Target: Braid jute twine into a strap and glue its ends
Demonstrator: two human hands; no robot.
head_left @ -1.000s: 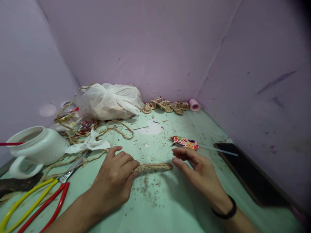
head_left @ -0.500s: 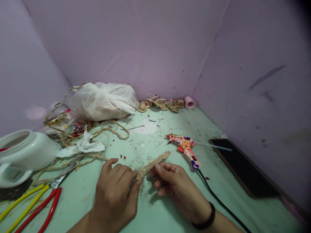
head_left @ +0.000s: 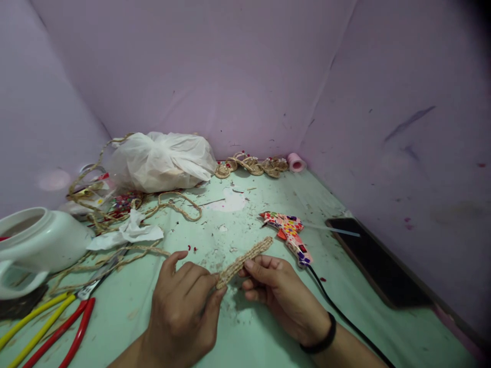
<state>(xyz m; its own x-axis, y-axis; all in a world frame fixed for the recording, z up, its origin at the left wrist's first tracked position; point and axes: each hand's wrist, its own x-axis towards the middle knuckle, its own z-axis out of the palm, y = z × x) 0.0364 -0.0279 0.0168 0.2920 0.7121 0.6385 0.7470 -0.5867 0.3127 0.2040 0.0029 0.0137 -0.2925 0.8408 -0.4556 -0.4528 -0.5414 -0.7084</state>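
Note:
A short braided jute strip (head_left: 245, 259) is held just above the green table (head_left: 245, 327), its far end pointing up and to the right. My left hand (head_left: 184, 306) pinches its near end between thumb and fingers. My right hand (head_left: 280, 296), with a black band on the wrist, grips the strip's middle from the right with curled fingers. A flower-patterned glue gun (head_left: 289, 232) lies on the table just beyond my right hand, its black cord (head_left: 345, 322) running back past my wrist.
A white jug (head_left: 34, 243), red and yellow-handled pliers (head_left: 49, 327), a crumpled tissue (head_left: 126, 232) and loose jute cord (head_left: 172, 202) lie at the left. A white plastic bag (head_left: 161, 161), woven jute pieces (head_left: 249, 164) and a pink spool (head_left: 296, 162) sit at the back. A dark phone (head_left: 376, 260) lies right.
The strip lay flat on the table a second ago; both hands have since picked it up and tilted it. My right hand came in from its far end to its middle.

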